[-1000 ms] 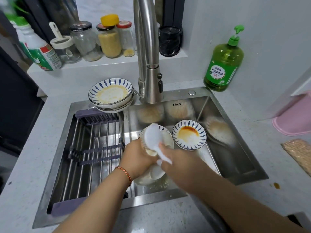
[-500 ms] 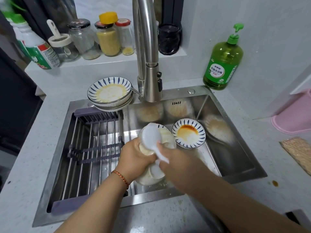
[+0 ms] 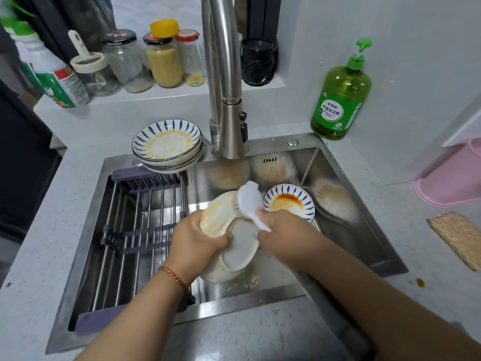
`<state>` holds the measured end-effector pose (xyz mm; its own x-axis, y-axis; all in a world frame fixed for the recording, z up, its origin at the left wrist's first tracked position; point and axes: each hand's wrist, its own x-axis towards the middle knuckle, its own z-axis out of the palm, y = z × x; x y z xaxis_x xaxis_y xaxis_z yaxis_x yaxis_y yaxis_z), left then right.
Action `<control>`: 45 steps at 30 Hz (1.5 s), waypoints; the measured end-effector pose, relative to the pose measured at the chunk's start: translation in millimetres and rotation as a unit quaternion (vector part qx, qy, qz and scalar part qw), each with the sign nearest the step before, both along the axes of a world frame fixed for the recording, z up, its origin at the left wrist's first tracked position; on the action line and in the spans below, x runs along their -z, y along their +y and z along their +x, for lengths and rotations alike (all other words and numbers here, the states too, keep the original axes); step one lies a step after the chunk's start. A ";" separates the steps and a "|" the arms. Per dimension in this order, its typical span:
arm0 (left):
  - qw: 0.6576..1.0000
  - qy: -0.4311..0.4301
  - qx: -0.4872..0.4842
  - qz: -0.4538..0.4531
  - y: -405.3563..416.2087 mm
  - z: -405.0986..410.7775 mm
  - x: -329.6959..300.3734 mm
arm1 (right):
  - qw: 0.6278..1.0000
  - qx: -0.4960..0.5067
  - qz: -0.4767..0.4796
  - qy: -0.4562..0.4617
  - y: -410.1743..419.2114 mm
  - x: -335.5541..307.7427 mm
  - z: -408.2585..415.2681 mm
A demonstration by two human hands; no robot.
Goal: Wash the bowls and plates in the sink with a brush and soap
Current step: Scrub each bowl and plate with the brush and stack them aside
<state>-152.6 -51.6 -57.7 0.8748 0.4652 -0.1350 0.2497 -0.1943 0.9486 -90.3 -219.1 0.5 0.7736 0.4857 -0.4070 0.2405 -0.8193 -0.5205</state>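
Left hand [image 3: 197, 238], fingers curled round tilted bowl [image 3: 221, 217] to expose its inside; right hand [image 3: 281, 225] gripping brush [image 3: 251, 201], bristles apparently against the rim.

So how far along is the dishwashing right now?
Nothing looks finished. The left hand holds a stained bowl while the right hand scrubs it with the brush. Left: the sauce-stained bowl in the sink and the dirty stack by the faucet.
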 end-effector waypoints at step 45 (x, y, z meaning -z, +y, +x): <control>0.996 0.031 0.056 0.057 15.3 16.3 -10.7 | 0.980 0.137 0.122 0.074 -20.5 25.1 22.2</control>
<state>-136.2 -36.3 -47.1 0.9137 0.3808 -0.1418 0.2777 -0.3306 0.9020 -68.1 -239.6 -24.6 0.8299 0.3642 -0.4227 -0.0644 -0.6900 -0.7209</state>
